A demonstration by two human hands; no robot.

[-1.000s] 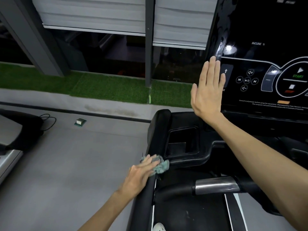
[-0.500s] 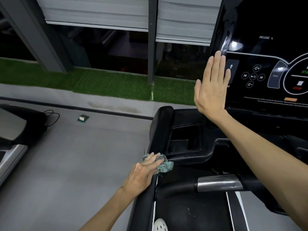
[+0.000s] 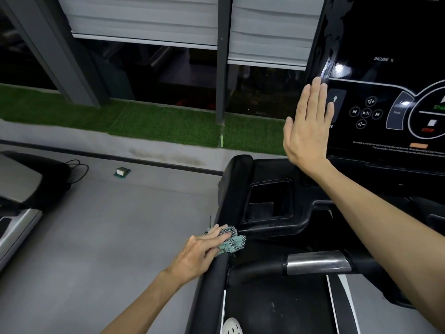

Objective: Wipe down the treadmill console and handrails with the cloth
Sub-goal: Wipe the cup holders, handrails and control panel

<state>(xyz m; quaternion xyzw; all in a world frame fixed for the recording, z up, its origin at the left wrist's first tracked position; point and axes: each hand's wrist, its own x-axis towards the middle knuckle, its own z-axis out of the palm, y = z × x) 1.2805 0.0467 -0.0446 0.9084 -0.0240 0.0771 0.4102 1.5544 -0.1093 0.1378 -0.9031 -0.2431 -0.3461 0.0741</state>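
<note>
The grey floor (image 3: pixel 101 237) fills the left half of the head view, bordered at the far side by a strip of green artificial grass (image 3: pixel 156 121) under dark windows with pale blinds (image 3: pixel 149 18) drawn partway down. The treadmill takes up the right half: its glossy black console (image 3: pixel 385 32) stands upright at the top right, with lit control icons and the word "INCLINE". Below it lies a black tray with 1 square recess (image 3: pixel 269 201), and the dark belt (image 3: pixel 277 309) runs along the bottom. Part of a neighbouring machine (image 3: pixel 24 179) shows at the left edge, with a thin black cable (image 3: pixel 77 172) looping beside it.

The left handrail (image 3: pixel 212 285) runs from the bottom edge up to the tray's left side. A short bar with a silver grip (image 3: pixel 317 262) sits between the rail and the person's right forearm.

The right hand (image 3: pixel 308 126) is raised, open and flat, with its fingers straight, together and pointing up. Its fingertips overlap the console's left edge; whether the palm touches the panel cannot be told.

The left hand (image 3: pixel 199 254) rests on the handrail just below the tray. Its fingers lie nearly straight over the cloth (image 3: pixel 232 242) and press it onto the rail. The cloth is a small, bunched teal piece with a black-and-white check.

A small box (image 3: pixel 122 172) sits on the floor well apart from the treadmill.
</note>
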